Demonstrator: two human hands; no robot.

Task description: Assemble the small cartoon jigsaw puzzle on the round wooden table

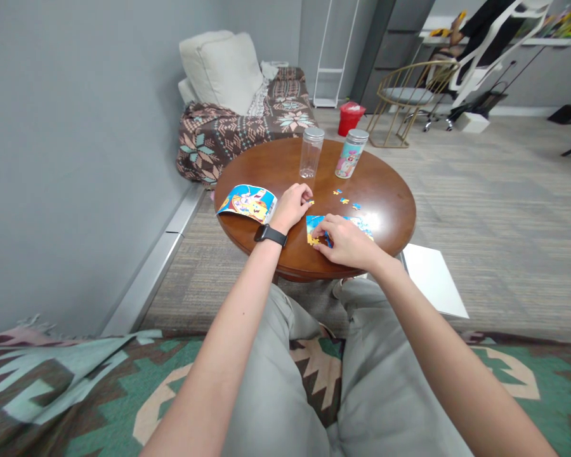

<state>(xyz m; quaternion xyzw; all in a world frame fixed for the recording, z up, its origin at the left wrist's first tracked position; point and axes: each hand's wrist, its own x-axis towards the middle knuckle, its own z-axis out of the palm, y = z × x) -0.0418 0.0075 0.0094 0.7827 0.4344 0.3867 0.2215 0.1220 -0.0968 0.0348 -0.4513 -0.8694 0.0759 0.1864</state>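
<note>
A partly joined jigsaw puzzle point(364, 224) in blue and yellow lies near the front edge of the round table. My right hand point(343, 242) rests over it, thumb and fingers bent around a yellow puzzle piece point(313, 241) at its left side; the palm hides much of the puzzle. Just beyond, my left hand point(292, 206), with a black watch on the wrist, has its fingers curled and a small puzzle piece point(311, 202) at the fingertips. Several loose puzzle pieces point(345, 200) lie behind the puzzle. On the left, a curved picture sheet point(250, 203) shows a cartoon.
On the brown table point(261, 164) stand a clear jar point(310, 155) and a picture-covered jar point(350, 155), both with silver lids. Behind are a draped sofa point(247, 127), a red bin point(350, 118) and a gold chair point(404, 95). Another person sits at the back right.
</note>
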